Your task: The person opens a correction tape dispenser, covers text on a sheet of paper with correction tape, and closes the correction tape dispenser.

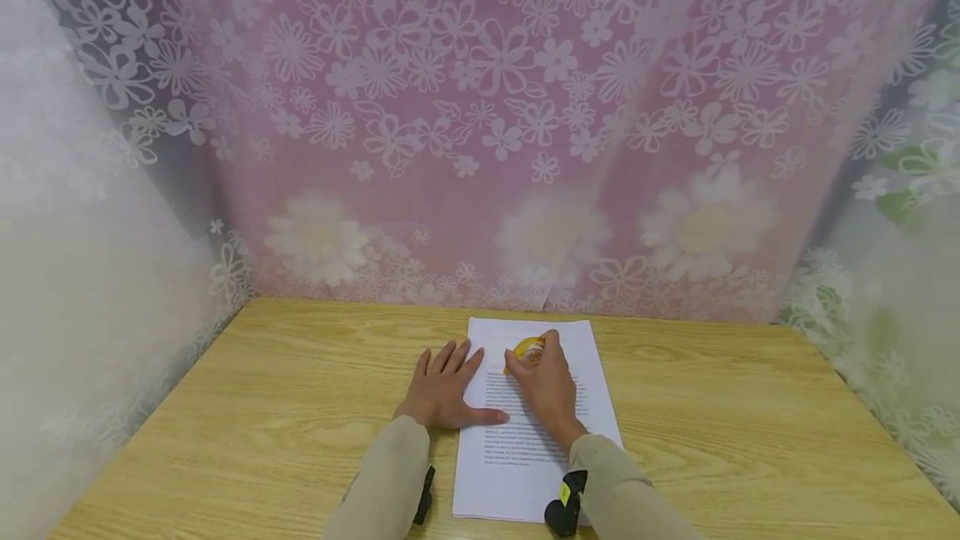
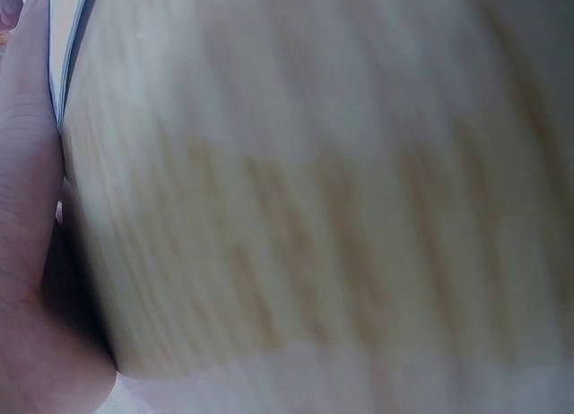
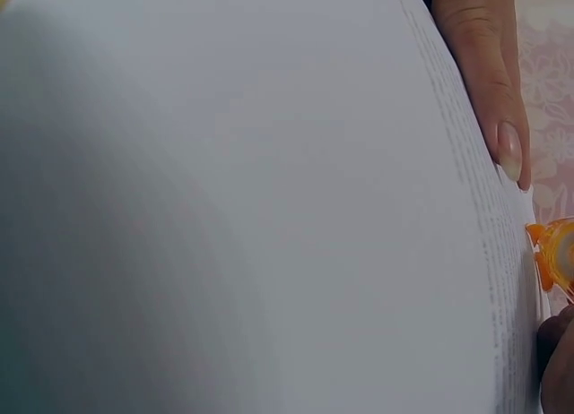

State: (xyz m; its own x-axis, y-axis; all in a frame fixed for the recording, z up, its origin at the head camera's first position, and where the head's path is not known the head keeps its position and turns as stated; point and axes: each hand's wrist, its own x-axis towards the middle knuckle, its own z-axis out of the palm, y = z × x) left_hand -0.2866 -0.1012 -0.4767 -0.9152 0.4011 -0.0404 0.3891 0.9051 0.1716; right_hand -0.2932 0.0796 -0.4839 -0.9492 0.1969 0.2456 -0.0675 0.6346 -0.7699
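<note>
A stack of white printed paper (image 1: pixel 498 494) lies on the wooden table. My left hand (image 1: pixel 446 397) lies spread at its left edge, fingers straight and thumb across the text. Above the printed lines, my right hand (image 1: pixel 551 390) pinches an orange correction tape (image 1: pixel 529 349) between thumb and fingers, tip down at the page. The right wrist view shows the orange correction tape (image 3: pixel 558 253) at the right edge, with the left thumb (image 3: pixel 489 82) above it. Only part of the left hand (image 2: pixel 22 217) appears in the left wrist view.
The wooden table (image 1: pixel 315 407) extends to both sides of the paper. A pink floral curtain (image 1: pixel 465 148) hangs behind it, with pale curtains (image 1: pixel 97 273) at the sides. Black cameras (image 1: pixel 566 502) are strapped at both wrists.
</note>
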